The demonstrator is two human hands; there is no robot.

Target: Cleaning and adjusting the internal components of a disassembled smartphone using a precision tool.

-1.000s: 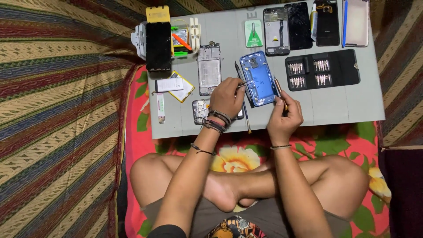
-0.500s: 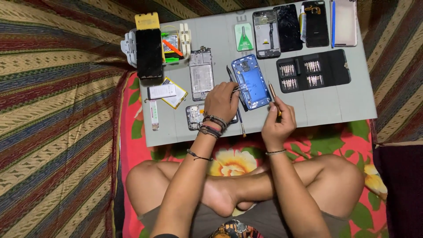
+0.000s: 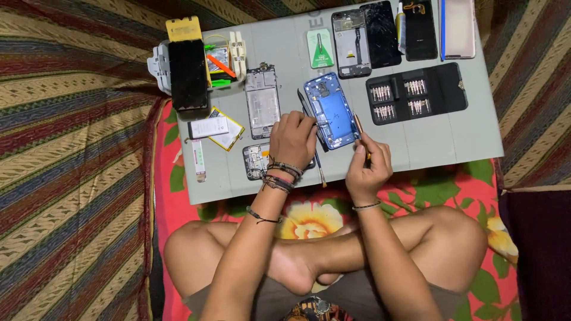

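Two bare hands work over a grey work mat (image 3: 452, 148) laid across a flowered red cloth (image 3: 434, 190), the person seated cross-legged behind it. Left hand (image 3: 292, 138) rests palm-down on the mat, fingers curled, fingertips touching the left edge of a blue phone frame (image 3: 332, 110) and pinning it; whether anything lies under the palm cannot be told. Right hand (image 3: 369, 166) is closed in a pinch around a thin orange-handled screwdriver (image 3: 360, 132), whose tip meets the lower right edge of the blue frame. Blue frame lies flat, slightly tilted, near the middle of the mat.

A thin dark tool (image 3: 319, 165) lies just beside the left hand. A small circuit board (image 3: 256, 160) sits partly under the left wrist. Left of the blue frame: a grey phone mid-frame (image 3: 262, 102), then a flat battery (image 3: 209, 127). Right of it: an open black screwdriver bit case (image 3: 416, 94), apart from the frame. Along the far edge: a green packet (image 3: 320, 49), another opened phone (image 3: 351, 43), and a dark cracked screen panel (image 3: 382, 34).
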